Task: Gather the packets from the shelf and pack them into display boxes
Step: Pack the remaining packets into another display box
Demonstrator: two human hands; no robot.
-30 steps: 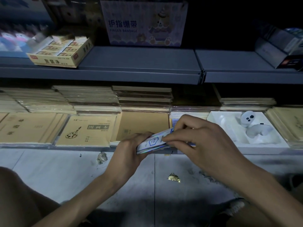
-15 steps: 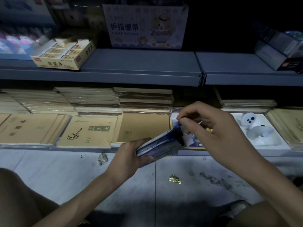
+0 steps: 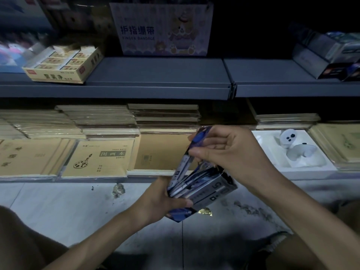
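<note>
The left hand (image 3: 165, 201) wraps its fingers round the bottom and near side of the display box (image 3: 214, 190) and holds it in the air over the floor (image 3: 78, 207), with no worktop under it. The box is tilted so that its open mouth faces up toward the right hand (image 3: 233, 151). This tilt probably gives a straight path in and stops the contents from sliding out.

The right hand, just above the box, pinches 1 packet (image 3: 199, 138) between thumb and fingertips near its upper half. The packet stands almost upright, and its lower end is already inside the box mouth at the side nearest the left hand. The high grip leaves the lower end free to slip down beside the other packets (image 3: 194, 177), which lean fanned and uneven inside the box. How many there are cannot be told.

Beyond the box lies the lower shelf (image 3: 93, 177) with flat stacks of notebooks (image 3: 101, 158). Beyond the box to the right, a white tray (image 3: 315, 168) sits on the same shelf. Just below the box, a gold wrapper (image 3: 204, 212) lies on the floor.

Judged from this, packing is under way and the box looks partly filled. The next push needs a straight downward slide, or the packet may snag on the leaning ones.
</note>
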